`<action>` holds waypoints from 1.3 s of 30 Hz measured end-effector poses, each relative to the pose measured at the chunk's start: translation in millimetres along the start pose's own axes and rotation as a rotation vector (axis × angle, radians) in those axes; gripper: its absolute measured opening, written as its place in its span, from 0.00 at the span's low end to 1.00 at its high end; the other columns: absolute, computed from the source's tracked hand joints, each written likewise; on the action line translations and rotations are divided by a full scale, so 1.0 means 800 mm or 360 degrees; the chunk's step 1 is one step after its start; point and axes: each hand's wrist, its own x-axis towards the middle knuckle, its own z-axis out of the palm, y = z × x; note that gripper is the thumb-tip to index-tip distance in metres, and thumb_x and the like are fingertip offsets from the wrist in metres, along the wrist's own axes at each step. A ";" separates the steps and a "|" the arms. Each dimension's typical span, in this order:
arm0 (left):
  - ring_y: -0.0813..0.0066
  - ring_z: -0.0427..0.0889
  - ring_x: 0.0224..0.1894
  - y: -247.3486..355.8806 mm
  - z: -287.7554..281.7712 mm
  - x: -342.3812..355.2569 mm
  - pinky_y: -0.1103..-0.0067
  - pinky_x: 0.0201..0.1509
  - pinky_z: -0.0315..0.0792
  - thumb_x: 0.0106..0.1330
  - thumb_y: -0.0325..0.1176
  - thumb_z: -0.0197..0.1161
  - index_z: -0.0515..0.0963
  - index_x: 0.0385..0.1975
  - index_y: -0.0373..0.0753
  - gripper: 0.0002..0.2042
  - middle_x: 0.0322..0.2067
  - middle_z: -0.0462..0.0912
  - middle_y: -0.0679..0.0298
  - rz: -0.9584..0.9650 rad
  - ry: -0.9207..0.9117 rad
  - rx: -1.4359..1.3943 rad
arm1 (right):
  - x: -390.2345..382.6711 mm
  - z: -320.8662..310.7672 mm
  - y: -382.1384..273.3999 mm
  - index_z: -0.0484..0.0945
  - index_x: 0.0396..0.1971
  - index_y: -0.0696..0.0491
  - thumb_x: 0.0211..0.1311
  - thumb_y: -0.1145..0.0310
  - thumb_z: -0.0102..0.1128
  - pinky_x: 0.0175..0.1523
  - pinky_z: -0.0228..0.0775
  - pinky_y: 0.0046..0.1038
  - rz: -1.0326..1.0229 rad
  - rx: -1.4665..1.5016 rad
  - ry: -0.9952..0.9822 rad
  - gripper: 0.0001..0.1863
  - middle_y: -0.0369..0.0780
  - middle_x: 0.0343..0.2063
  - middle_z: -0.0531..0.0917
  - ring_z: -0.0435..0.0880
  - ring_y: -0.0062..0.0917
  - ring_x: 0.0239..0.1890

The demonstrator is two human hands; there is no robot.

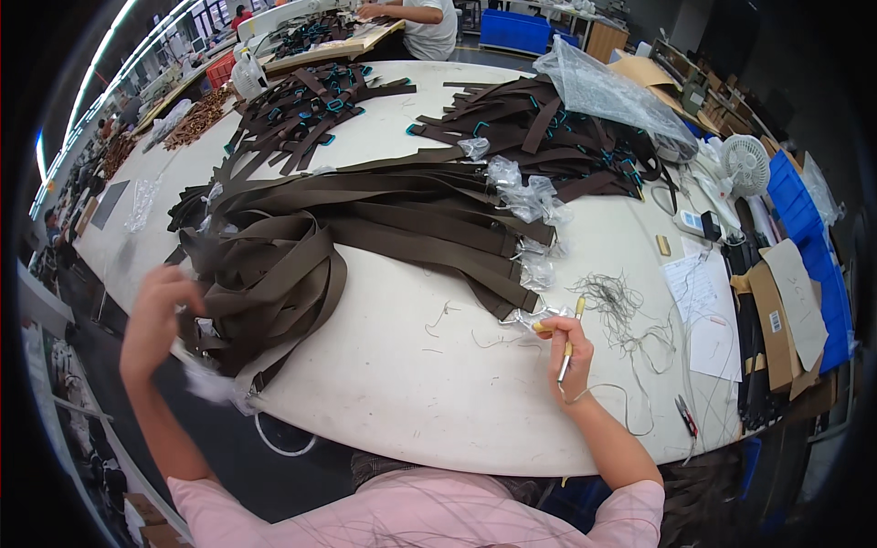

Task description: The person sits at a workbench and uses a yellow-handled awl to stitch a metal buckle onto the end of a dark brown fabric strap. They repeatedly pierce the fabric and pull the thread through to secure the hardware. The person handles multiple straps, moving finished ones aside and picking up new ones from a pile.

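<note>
My right hand [568, 347] is closed round a slim yellow pen-like tool [568, 349] with a silver end and a thin cord trailing from it. Its fingertips are beside the metal hardware at the near end of a row of dark brown straps [411, 219]. Clear plastic wrap [530, 187] covers several of the strap ends. At the left, my left hand [163, 310] is raised next to a thick looped bundle of straps [269, 283]. Motion smears its fingers, so I cannot tell whether they hold anything. Another plastic-wrapped end [215, 382] hangs at the table edge below the bundle.
Strap piles with teal-edged buckles [539, 119] lie at the back. Loose threads [612, 297], red-handled snips [686, 416] and papers [703, 310] are at right, near a white fan [744, 164] and blue bins [808, 237]. A person in white [429, 32] works at a far table.
</note>
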 end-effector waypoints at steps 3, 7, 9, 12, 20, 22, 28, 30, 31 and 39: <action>0.52 0.78 0.52 0.002 0.001 -0.052 0.64 0.64 0.68 0.53 0.14 0.55 0.82 0.38 0.37 0.15 0.42 0.82 0.58 -0.0519 0.0615 0.0907 | 0.000 0.002 0.005 0.77 0.42 0.58 0.76 0.79 0.46 0.44 0.77 0.22 0.0001 0.0019 -0.0084 0.09 0.39 0.31 0.85 0.84 0.20 0.33; 0.52 0.78 0.55 0.145 0.122 0.011 0.64 0.60 0.73 0.64 0.26 0.64 0.79 0.51 0.36 0.15 0.53 0.80 0.55 0.0071 0.0413 -0.0478 | 0.000 -0.002 0.004 0.79 0.40 0.57 0.70 0.84 0.51 0.41 0.76 0.24 -0.0081 -0.0161 -0.0158 0.08 0.40 0.31 0.84 0.84 0.24 0.32; 0.42 0.66 0.70 0.196 0.220 0.027 0.60 0.73 0.63 0.66 0.50 0.69 0.65 0.68 0.32 0.38 0.69 0.63 0.41 0.0359 -0.0065 -0.0594 | 0.000 0.007 0.000 0.79 0.39 0.56 0.66 0.86 0.53 0.40 0.76 0.25 -0.0176 -0.0167 -0.0199 0.10 0.41 0.30 0.84 0.84 0.27 0.32; 0.36 0.50 0.76 0.246 0.310 0.116 0.56 0.79 0.46 0.66 0.66 0.60 0.57 0.70 0.21 0.50 0.71 0.54 0.28 0.0473 0.0178 -0.0366 | -0.001 -0.006 -0.003 0.79 0.39 0.56 0.66 0.86 0.53 0.41 0.74 0.24 -0.0206 -0.0260 -0.0186 0.09 0.41 0.30 0.83 0.83 0.26 0.32; 0.34 0.46 0.78 0.361 0.318 0.099 0.55 0.80 0.44 0.69 0.68 0.53 0.53 0.72 0.21 0.52 0.72 0.48 0.25 0.0759 0.0002 -0.0365 | 0.000 -0.046 -0.011 0.78 0.40 0.57 0.67 0.85 0.54 0.40 0.76 0.23 0.0018 -0.0235 0.0153 0.08 0.42 0.35 0.86 0.85 0.25 0.32; 0.36 0.47 0.78 0.394 0.310 0.076 0.56 0.80 0.45 0.70 0.66 0.53 0.54 0.72 0.22 0.49 0.72 0.51 0.28 0.0970 -0.0035 -0.0531 | 0.007 -0.047 -0.020 0.78 0.40 0.57 0.68 0.85 0.53 0.41 0.77 0.23 0.0016 -0.0202 0.0191 0.08 0.43 0.36 0.86 0.85 0.25 0.32; 0.48 0.74 0.60 0.462 0.313 0.159 0.61 0.64 0.70 0.66 0.26 0.57 0.74 0.51 0.37 0.14 0.56 0.73 0.52 0.1281 -0.0708 -0.1796 | 0.005 -0.044 -0.029 0.75 0.40 0.57 0.65 0.85 0.57 0.41 0.78 0.27 -0.0351 -0.0449 0.0146 0.09 0.47 0.38 0.86 0.86 0.33 0.34; 0.48 0.77 0.53 0.444 0.297 0.192 0.63 0.55 0.74 0.55 0.17 0.57 0.75 0.47 0.38 0.18 0.53 0.75 0.55 0.1057 -0.0216 -0.1957 | -0.012 -0.060 -0.024 0.72 0.38 0.55 0.58 0.84 0.63 0.41 0.78 0.30 -0.0338 -0.0559 0.0080 0.12 0.48 0.38 0.85 0.86 0.39 0.34; 0.49 0.75 0.55 0.430 0.288 0.208 0.64 0.57 0.72 0.47 0.15 0.58 0.75 0.45 0.39 0.22 0.54 0.74 0.54 0.1099 0.0192 -0.1521 | -0.023 -0.065 -0.022 0.72 0.38 0.55 0.57 0.82 0.65 0.41 0.77 0.32 -0.0320 -0.0572 -0.0004 0.13 0.47 0.37 0.84 0.85 0.40 0.35; 0.66 0.84 0.39 0.309 0.288 0.311 0.72 0.44 0.76 0.58 0.24 0.65 0.81 0.40 0.39 0.10 0.37 0.84 0.59 0.0790 -0.0156 -0.1235 | -0.014 -0.031 0.005 0.69 0.38 0.56 0.54 0.74 0.70 0.43 0.71 0.42 -0.0525 -0.1005 -0.0605 0.17 0.46 0.31 0.78 0.76 0.44 0.37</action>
